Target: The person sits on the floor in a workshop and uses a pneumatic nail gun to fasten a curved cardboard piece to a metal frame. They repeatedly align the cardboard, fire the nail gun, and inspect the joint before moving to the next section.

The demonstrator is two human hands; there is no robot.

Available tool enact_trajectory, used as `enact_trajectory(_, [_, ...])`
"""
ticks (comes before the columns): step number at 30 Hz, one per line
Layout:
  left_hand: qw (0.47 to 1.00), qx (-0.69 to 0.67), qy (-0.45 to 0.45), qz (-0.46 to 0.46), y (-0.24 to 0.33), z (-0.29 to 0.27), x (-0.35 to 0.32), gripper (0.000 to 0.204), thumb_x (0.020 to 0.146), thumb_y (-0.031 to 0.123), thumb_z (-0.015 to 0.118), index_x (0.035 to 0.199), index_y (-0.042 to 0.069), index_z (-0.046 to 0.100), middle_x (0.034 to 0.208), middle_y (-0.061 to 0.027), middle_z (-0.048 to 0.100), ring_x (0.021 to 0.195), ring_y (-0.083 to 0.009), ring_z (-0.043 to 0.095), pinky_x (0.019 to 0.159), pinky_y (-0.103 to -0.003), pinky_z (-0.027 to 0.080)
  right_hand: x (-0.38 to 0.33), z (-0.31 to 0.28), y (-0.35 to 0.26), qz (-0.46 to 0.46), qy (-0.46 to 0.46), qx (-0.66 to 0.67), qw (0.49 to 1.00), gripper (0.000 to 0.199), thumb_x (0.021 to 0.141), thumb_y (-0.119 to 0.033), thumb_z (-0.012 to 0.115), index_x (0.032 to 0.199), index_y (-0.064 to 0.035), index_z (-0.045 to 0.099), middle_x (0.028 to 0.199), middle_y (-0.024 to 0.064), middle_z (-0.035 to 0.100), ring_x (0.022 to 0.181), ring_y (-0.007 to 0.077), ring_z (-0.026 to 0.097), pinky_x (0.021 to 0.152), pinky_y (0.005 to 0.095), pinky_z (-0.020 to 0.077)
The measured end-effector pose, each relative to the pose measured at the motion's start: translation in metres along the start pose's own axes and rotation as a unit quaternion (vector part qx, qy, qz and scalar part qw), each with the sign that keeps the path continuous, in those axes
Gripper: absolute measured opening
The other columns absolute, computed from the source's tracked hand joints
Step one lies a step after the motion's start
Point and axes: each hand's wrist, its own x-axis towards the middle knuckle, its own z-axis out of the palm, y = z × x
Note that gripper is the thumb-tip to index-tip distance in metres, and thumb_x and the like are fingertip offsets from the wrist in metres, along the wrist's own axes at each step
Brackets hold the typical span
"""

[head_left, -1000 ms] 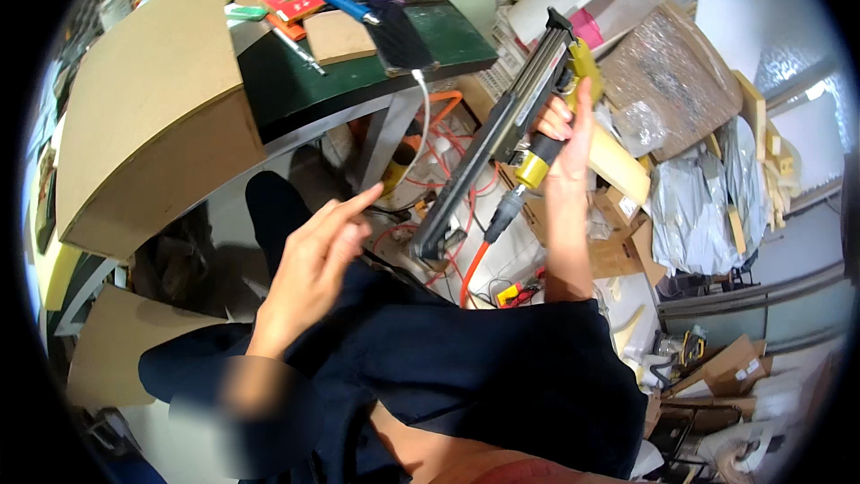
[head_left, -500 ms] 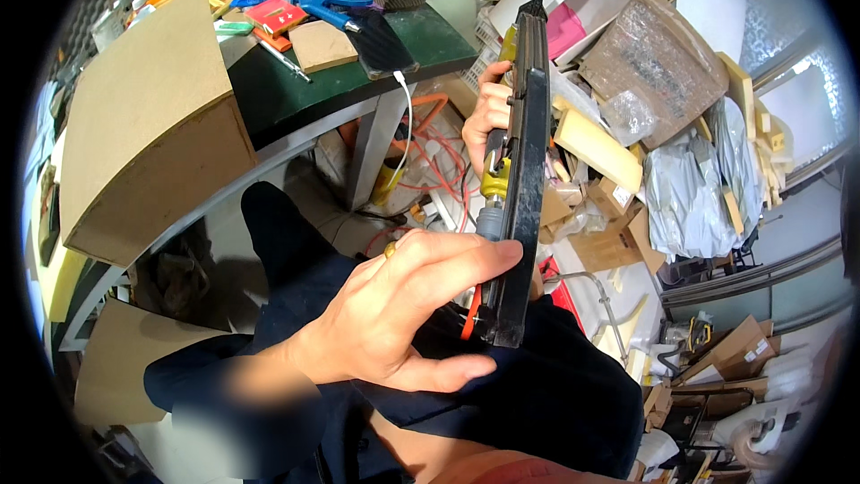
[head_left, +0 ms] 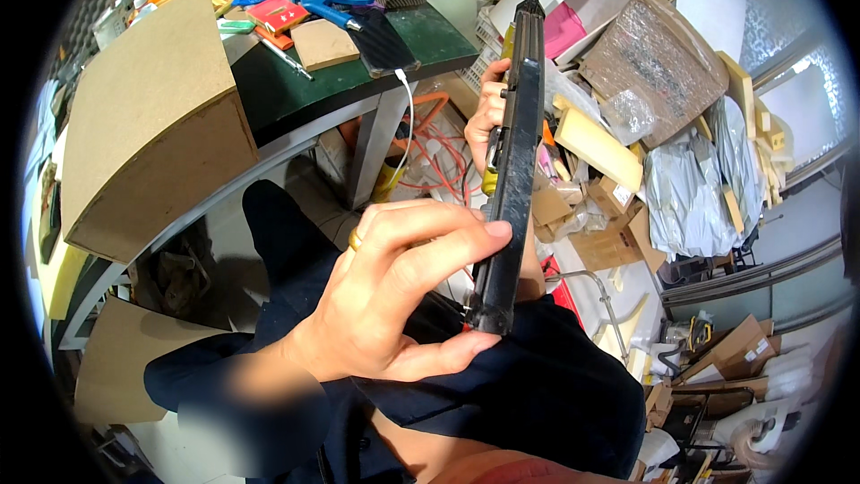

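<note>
A long black tool (head_left: pixel 515 161) with yellow parts, shaped like a nail or staple gun, stands almost upright in front of me. My right hand (head_left: pixel 488 112) grips it near the middle from behind, mostly hidden by the tool. My left hand (head_left: pixel 394 291), with a ring on one finger, holds the tool's lower end between thumb and fingertips. Below both hands are my dark blue trousers (head_left: pixel 502 394).
A green-topped table (head_left: pixel 296 81) at the left carries a brown board box (head_left: pixel 143 125), scissors, cutters and a dark mesh piece. An orange cable (head_left: pixel 439 148) coils on the floor beneath. Cardboard, foam blocks and plastic bags (head_left: pixel 690 188) pile up at the right.
The tool swung from a slant to nearly upright and came closer. My left hand, free with a pointing finger before, rose and took hold of the tool's lower end.
</note>
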Motion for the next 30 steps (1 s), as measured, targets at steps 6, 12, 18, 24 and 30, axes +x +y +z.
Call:
enact_trajectory(6, [0.998,0.048,0.030,-0.017,-0.003,-0.001,-0.003,0.049,0.078,0.022,0.066,0.120,-0.001,0.056,0.125,-0.0246,0.051,0.114,-0.0345,0.053,0.096,-0.041,0.043,0.000,0.005,-0.003,-0.004,0.044,-0.133,0.990,0.032,0.092,-0.033,0.063,0.098,-0.0037,0.053,0.063,-0.0033,0.048,0.043,0.0019,0.040,0.042,0.0145,0.0376])
enact_trajectory(12, [0.980,-0.088,0.087,-0.159,-0.030,0.008,-0.006,0.044,0.089,0.021,0.051,0.127,-0.002,0.053,0.134,-0.0222,0.046,0.130,-0.0367,0.042,0.109,-0.043,0.030,-0.010,0.015,0.017,-0.064,0.091,-0.245,0.963,0.038,0.096,-0.047,0.054,0.093,-0.0092,0.056,0.055,-0.0043,0.038,0.041,0.0029,0.034,0.041,0.0175,0.0328])
enact_trajectory(18, [0.930,-0.005,0.326,-0.170,-0.081,0.043,-0.033,0.066,0.102,0.048,0.018,0.129,-0.003,0.051,0.139,-0.0179,0.045,0.131,-0.0262,0.042,0.110,-0.036,0.028,-0.028,-0.007,0.037,-0.100,0.132,-0.417,0.894,0.043,0.100,-0.049,0.044,0.122,-0.0137,0.052,0.059,-0.0063,0.037,0.043,0.0019,0.030,0.045,0.0189,0.0273])
enact_trajectory(24, [0.855,-0.098,0.482,-0.166,-0.107,0.068,-0.042,0.060,0.103,0.039,0.015,0.128,-0.003,0.051,0.137,-0.0164,0.049,0.133,-0.0246,0.041,0.114,-0.037,0.024,-0.057,-0.024,0.045,-0.103,0.111,-0.459,0.875,0.036,0.102,-0.041,0.041,0.124,-0.0139,0.051,0.060,-0.0050,0.038,0.047,0.0035,0.033,0.050,0.0197,0.0296])
enact_trajectory(30, [0.803,-0.213,0.524,-0.191,-0.102,0.082,-0.043,0.058,0.102,0.039,0.017,0.126,-0.003,0.050,0.135,-0.0183,0.050,0.132,-0.0257,0.042,0.115,-0.038,0.024,-0.071,-0.024,0.057,-0.134,0.117,-0.499,0.848,0.032,0.102,-0.036,0.043,0.124,-0.0132,0.049,0.061,-0.0036,0.040,0.048,0.0048,0.035,0.050,0.0212,0.0313])
